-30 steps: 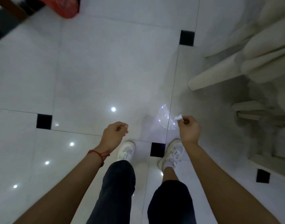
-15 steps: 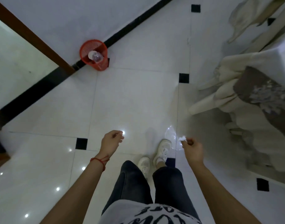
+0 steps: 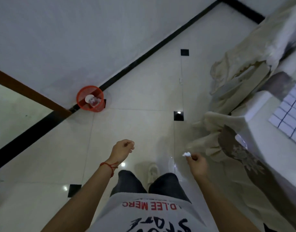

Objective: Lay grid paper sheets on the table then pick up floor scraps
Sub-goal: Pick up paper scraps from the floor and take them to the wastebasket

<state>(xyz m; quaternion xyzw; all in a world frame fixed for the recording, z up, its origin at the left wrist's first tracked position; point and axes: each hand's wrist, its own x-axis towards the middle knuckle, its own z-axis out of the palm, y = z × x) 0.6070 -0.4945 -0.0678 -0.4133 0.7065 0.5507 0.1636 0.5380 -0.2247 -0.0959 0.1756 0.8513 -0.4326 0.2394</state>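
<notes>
Right hand (image 3: 196, 165), raised in front of the body with the arm extended, pinches a small crumpled white paper scrap (image 3: 186, 154) at its fingertips. Left hand (image 3: 123, 150) is loosely curled, thumb and finger meeting; whether it holds anything cannot be told. Farther off, up and to the left of both hands, a red mesh bin (image 3: 90, 98) stands on the floor against the wall; the left hand is nearer it. Grid paper (image 3: 289, 113) lies at the table's right edge.

My view has lifted from the floor at my feet, so the red basket (image 3: 90, 98) by the wall and a grid sheet (image 3: 289, 113) on the surface (image 3: 261, 124) now show.
</notes>
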